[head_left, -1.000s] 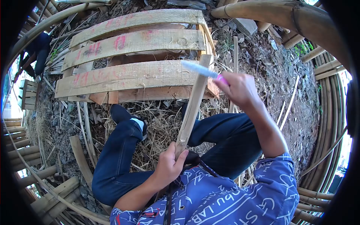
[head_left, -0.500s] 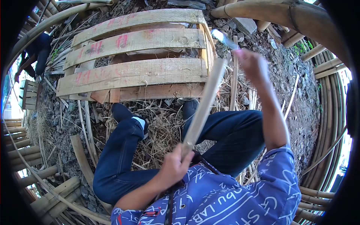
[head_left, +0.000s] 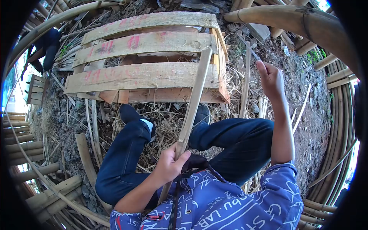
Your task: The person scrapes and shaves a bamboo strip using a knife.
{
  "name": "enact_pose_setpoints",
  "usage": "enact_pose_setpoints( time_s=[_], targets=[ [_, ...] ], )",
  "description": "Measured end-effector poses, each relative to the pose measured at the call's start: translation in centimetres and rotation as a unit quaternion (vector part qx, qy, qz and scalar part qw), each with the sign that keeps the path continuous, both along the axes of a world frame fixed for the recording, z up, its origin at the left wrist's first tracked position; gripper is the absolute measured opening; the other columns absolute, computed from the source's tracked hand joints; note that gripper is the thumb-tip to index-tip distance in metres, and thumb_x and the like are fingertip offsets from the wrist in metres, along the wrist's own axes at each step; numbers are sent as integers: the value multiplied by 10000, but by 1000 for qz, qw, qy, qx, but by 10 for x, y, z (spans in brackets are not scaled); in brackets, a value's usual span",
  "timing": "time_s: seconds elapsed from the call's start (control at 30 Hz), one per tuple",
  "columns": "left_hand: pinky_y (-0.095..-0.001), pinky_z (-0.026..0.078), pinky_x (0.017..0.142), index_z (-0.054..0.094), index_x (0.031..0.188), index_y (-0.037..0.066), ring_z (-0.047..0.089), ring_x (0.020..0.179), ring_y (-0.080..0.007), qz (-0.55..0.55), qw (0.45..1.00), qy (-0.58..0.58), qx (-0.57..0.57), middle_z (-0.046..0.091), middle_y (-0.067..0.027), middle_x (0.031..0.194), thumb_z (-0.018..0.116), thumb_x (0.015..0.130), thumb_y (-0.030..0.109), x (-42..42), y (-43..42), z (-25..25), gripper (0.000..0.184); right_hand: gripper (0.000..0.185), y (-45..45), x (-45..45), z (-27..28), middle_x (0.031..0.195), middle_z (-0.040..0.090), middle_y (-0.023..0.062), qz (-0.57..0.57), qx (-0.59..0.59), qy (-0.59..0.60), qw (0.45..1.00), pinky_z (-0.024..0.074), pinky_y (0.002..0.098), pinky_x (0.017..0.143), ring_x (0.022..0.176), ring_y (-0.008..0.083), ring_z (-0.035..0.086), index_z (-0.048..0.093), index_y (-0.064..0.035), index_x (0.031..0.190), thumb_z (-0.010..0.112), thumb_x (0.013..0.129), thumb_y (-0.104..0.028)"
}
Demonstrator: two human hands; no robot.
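Note:
My left hand (head_left: 168, 165) is wrapped round a long split bamboo strip (head_left: 196, 99) near its lower end. The strip slants up and to the right, its upper end overlapping the crate in view, and its lower tip comes down by my shirt. Out to the right, my right hand (head_left: 271, 79) grips a knife (head_left: 250, 48), the thin blade pointing up and left, apart from the strip. The handle is hidden inside my fist. In front of my feet stands a slatted wooden crate (head_left: 142, 75) with faded red marks.
Straw and shavings (head_left: 168, 119) cover the ground between my legs. A thick bamboo pole (head_left: 274, 15) crosses at the upper right, and stacked bamboo (head_left: 341, 99) lines the right side. Another person (head_left: 50, 48) is at the upper left, near a small slatted crate (head_left: 37, 89).
The strip's upper end has swung left and my left hand has slid slightly left. My right hand has moved a little right and down with the knife, and its blur has gone.

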State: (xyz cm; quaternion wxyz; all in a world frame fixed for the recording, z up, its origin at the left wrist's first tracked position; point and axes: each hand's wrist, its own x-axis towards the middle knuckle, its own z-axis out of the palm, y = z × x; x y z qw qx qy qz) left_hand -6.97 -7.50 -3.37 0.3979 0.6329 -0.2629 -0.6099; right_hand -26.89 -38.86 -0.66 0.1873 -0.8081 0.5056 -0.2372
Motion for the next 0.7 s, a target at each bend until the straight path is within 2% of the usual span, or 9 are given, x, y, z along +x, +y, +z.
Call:
enact_pose_setpoints(
  time_s=[0.03, 0.1, 0.13, 0.27, 0.5, 0.63, 0.7],
  targets=[
    [-218, 331, 471, 527, 934, 26, 413, 525, -36, 2, 1000, -5, 0, 455, 45, 608, 533, 943, 183, 2, 1, 1, 157, 528, 1, 0, -1, 540, 475, 109, 2, 0, -5, 1000, 386, 360, 528, 500, 217, 466, 634, -10, 796, 479, 930, -496],
    [-196, 347, 358, 434, 852, 82, 400, 396, -42, 18, 997, 34, -68, 441, 26, 569, 475, 970, 223, 5, -1, -2, 188, 520, -1, -3, -2, 543, 480, 113, 4, 6, 0, 1000, 384, 357, 526, 499, 212, 468, 631, -6, 799, 491, 926, -490],
    [-196, 347, 358, 434, 852, 82, 400, 396, -42, 20, 997, 30, -71, 441, 26, 569, 475, 970, 223, 6, -2, -3, 188, 509, -4, -4, -4, 545, 484, 113, 8, 13, 5, 1000, 384, 356, 527, 498, 210, 467, 632, -5, 808, 497, 925, -481],
    [-188, 238, 397, 400, 869, 102, 309, 452, -20, 27, 993, 39, -109, 352, 59, 598, 435, 990, 200, 7, -7, -14, 160, 493, 7, 4, 3, 543, 485, 120, 20, 29, -12, 999, 381, 362, 523, 493, 226, 466, 624, -2, 791, 500, 923, -461],
    [-186, 261, 426, 418, 891, 96, 320, 477, -30, 54, 989, 80, -109, 380, 43, 612, 428, 985, 279, -2, -19, -16, 206, 389, 15, 13, 1, 526, 481, 126, 46, 28, -13, 998, 380, 365, 505, 469, 226, 477, 636, -9, 810, 542, 921, -370],
    [-189, 291, 418, 430, 911, 86, 359, 466, -36, 48, 990, 14, -132, 416, 28, 603, 417, 991, 309, -4, -19, -22, 237, 345, 16, 15, 2, 529, 473, 123, 65, 28, 1, 997, 366, 353, 499, 467, 215, 451, 640, -14, 817, 543, 930, -326],
    [-187, 307, 407, 428, 919, 84, 377, 450, -36, 48, 991, 20, -121, 428, 24, 600, 425, 991, 316, -4, -20, -19, 243, 346, 16, 15, -1, 527, 465, 122, 70, 28, -12, 997, 362, 350, 498, 466, 212, 433, 636, -11, 815, 542, 931, -322]
  ],
)
